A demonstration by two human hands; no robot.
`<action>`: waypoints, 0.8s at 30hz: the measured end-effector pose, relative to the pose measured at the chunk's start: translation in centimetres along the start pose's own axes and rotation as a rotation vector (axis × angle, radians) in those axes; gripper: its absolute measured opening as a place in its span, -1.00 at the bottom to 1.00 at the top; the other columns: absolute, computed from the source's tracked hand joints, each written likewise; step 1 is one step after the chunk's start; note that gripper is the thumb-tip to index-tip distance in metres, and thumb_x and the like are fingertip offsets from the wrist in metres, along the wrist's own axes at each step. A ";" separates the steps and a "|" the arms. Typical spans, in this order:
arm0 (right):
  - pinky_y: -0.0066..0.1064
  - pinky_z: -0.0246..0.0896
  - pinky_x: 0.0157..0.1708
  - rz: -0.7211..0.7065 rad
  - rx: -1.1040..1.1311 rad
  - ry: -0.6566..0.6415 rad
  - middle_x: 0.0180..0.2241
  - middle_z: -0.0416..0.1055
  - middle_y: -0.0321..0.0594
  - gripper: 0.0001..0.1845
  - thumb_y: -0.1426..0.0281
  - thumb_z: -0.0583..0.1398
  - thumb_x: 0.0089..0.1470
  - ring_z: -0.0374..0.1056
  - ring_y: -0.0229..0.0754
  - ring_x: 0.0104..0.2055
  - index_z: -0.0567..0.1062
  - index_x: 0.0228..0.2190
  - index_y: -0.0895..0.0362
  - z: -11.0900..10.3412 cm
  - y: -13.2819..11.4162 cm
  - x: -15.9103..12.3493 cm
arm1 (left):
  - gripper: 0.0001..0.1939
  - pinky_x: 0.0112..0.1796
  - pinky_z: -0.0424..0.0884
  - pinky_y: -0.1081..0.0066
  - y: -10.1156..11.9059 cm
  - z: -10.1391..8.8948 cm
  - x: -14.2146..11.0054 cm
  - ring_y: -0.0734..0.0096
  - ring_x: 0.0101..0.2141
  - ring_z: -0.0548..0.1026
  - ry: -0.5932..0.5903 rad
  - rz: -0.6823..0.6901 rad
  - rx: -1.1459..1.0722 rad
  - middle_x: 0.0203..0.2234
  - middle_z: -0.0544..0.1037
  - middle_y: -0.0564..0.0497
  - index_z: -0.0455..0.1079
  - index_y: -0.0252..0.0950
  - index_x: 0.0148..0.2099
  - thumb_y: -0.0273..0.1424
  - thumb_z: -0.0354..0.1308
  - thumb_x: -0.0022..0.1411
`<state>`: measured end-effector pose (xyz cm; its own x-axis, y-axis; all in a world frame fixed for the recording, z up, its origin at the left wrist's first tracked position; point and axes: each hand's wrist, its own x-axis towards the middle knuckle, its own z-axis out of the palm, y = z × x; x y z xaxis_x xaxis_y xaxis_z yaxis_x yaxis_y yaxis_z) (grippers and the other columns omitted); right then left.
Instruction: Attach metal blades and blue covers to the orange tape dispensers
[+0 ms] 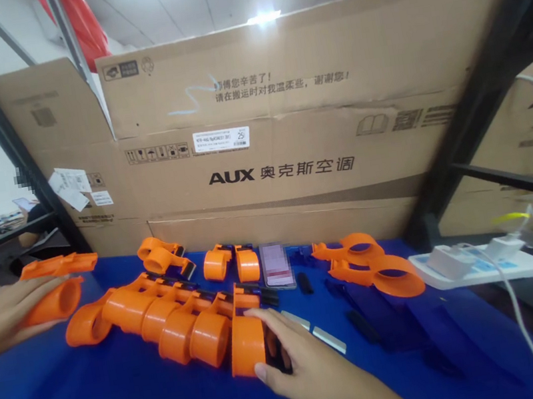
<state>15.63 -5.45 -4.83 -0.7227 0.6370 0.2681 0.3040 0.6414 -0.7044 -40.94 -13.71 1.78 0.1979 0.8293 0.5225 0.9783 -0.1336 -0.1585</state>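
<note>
At the left edge, my left hand (15,310) is wrapped round an orange plastic tape dispenser (60,301), held above the blue table. My right hand (311,368) grips another orange tape dispenser (248,345) by its round hub, the thumb at its lower edge. This one stands at the near right end of a row of several similar dispensers (168,329) with dark front parts, set side by side. The fingers of my right hand are partly hidden by the hub.
Behind the row lie more orange dispensers (158,253). A phone (277,266) rests near the cardboard wall (284,183). To the right are orange frames (397,275), metal strips (329,340), dark blue pieces (392,321) and a white power strip (530,267) with cables.
</note>
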 end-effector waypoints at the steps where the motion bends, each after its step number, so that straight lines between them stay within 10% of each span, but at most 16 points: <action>1: -0.13 0.30 0.07 -0.003 0.001 0.002 0.10 0.42 -0.08 -0.34 0.31 0.27 0.14 0.37 0.03 0.07 0.26 0.24 0.01 0.0 0.0 0.0 | -0.35 0.08 0.45 0.06 0.4 -0.1 0.5 0.03 0.06 0.55 -0.041 0.038 0.046 0.09 0.57 -0.02 0.39 -0.08 0.22 0.15 0.14 0.21; 16: 0.00 0.26 0.14 0.039 -0.025 -0.075 0.21 0.31 0.02 -0.21 0.17 0.29 0.14 0.35 0.16 0.16 0.19 0.31 0.02 2.7 -0.4 3.1 | -0.27 0.17 0.37 0.01 21.0 1.1 9.7 0.00 0.18 0.46 0.166 0.587 -0.181 0.20 0.49 -0.18 0.16 -0.09 0.39 -0.18 0.31 0.26; 24: -0.11 0.27 0.14 -0.139 0.110 -0.026 0.16 0.42 -0.12 -0.53 0.24 0.27 0.19 0.34 0.09 0.16 0.42 0.12 0.02 3.7 0.0 4.8 | -0.27 0.15 0.42 0.00 27.6 2.3 11.6 0.00 0.12 0.49 0.241 0.695 -0.374 0.15 0.53 -0.22 0.22 -0.25 0.36 -0.18 0.32 0.23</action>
<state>9.85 -3.94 -5.99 -0.7693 0.5330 0.3522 0.1312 0.6713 -0.7294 -11.78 -6.56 1.52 0.7317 0.3578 0.5802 0.5755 -0.7803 -0.2446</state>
